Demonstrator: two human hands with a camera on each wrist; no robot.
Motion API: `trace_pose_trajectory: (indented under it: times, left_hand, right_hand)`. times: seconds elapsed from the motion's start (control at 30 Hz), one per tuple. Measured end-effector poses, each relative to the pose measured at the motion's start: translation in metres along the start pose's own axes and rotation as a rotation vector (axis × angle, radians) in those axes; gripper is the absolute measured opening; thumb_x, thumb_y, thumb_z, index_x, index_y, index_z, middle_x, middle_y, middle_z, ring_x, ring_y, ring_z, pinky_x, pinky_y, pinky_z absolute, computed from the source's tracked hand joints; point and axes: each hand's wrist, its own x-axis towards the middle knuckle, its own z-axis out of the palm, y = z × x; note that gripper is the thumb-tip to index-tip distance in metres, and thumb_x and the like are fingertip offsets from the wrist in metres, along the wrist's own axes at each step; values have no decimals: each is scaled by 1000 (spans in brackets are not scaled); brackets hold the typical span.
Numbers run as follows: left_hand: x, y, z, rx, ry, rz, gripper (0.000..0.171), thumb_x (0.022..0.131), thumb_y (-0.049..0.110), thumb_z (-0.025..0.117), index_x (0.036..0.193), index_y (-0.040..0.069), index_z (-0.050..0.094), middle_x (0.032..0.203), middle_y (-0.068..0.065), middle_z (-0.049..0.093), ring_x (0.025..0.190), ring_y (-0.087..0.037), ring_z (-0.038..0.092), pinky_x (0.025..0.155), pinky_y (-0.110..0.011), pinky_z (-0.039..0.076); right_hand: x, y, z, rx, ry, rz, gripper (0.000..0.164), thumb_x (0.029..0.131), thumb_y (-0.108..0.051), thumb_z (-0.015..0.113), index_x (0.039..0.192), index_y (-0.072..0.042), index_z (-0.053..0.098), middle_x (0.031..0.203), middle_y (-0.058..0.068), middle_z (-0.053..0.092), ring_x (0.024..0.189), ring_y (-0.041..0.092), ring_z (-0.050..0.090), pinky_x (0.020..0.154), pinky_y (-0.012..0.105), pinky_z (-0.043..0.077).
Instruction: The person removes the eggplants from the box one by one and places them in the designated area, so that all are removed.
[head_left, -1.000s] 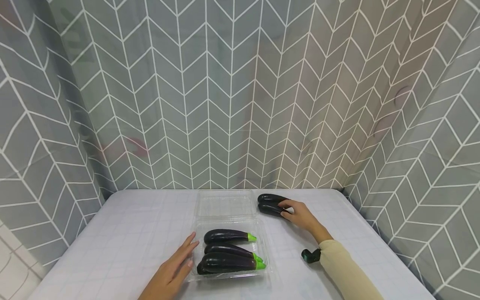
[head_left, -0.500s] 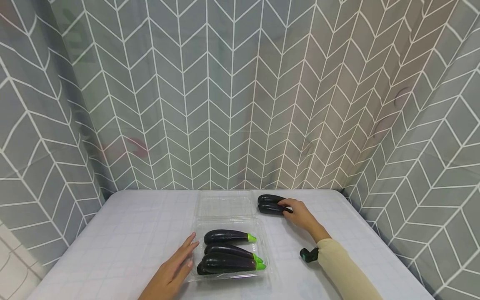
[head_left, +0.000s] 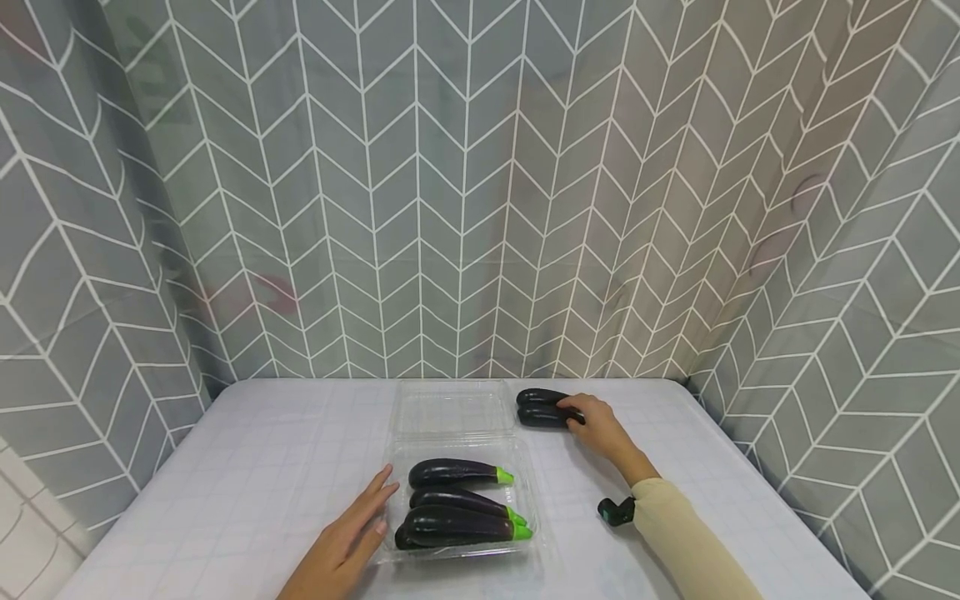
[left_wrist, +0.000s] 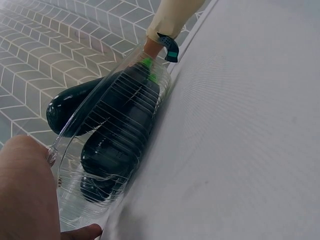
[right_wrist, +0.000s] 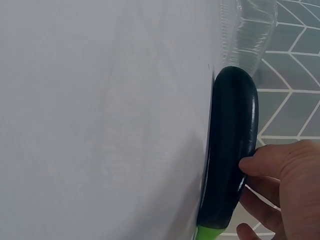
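Two dark purple eggplants lie side by side at the back of the table, right of the container lid. My right hand pinches the nearer eggplant near its stem end, thumb on the near side. The right wrist view shows the thumb on this eggplant, its green stem at the bottom edge. The farther eggplant is partly covered by my fingers. My left hand rests with extended fingers at the left rim of a clear plastic clamshell container. Several eggplants with green stems lie in it.
The container's clear lid lies open toward the back. A white cloth covers the table. Grey curtains with white chevron lines stand behind and at both sides. A small black device sits at my right wrist.
The nearer eggplant at the back has shifted slightly away, against the farther one, with my right hand on it. My right forearm has moved a little left. The left hand stays in place.
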Motion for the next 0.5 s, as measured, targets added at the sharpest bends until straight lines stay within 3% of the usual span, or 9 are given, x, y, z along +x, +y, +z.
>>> trace_pose_trajectory:
  times: [0.23, 0.5]
  left_hand:
    - [1, 0, 0, 2, -4, -18, 47, 102, 3, 62, 149, 4, 55, 161, -15, 41, 144, -20, 42, 110, -12, 25]
    - [1, 1, 1, 2, -5, -18, 48, 102, 3, 62, 149, 4, 55, 161, -17, 42, 146, -16, 38, 110, -13, 24]
  right_hand:
    - [-5, -5, -6, 33, 23, 13, 35, 92, 3, 71, 126, 1, 70, 129, 22, 66, 125, 45, 57, 105, 62, 42]
    - [-7, -12, -11, 53, 113, -60, 34, 88, 7, 74, 122, 4, 70, 123, 21, 69, 117, 43, 62, 100, 59, 47]
